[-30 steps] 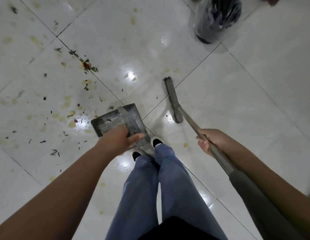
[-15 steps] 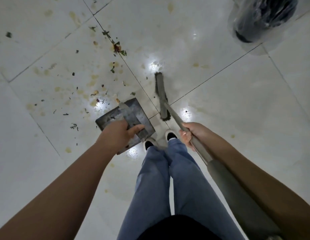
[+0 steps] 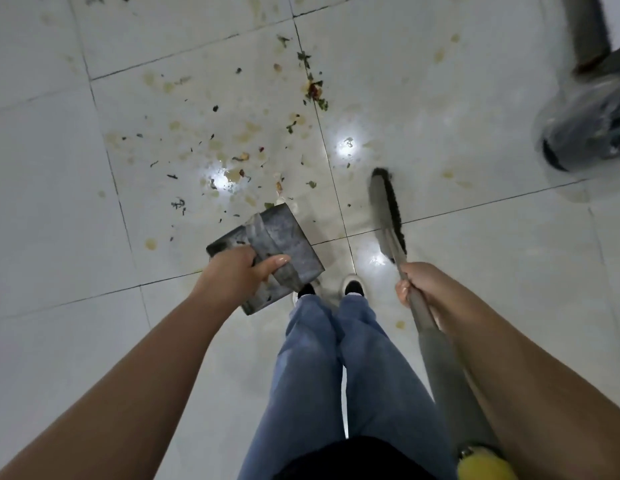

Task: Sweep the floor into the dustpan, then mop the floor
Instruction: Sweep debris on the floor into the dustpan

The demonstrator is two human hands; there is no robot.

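Sweeping step, not yet begun on this patch. Left hand (image 3: 237, 271) wrapped round metal dustpan (image 3: 270, 249), held above the floor, scraps (image 3: 232, 168) scattered just beyond its far edge. Right hand (image 3: 417, 284) clenched on broom (image 3: 388, 209), right of dustpan. Next, likely: dustpan down flat, bristles drawn toward it. Mopping untouched.

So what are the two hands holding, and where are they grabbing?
The left hand grips the dustpan by its handle. The right hand grips the broom on its pole, just above the brush head.
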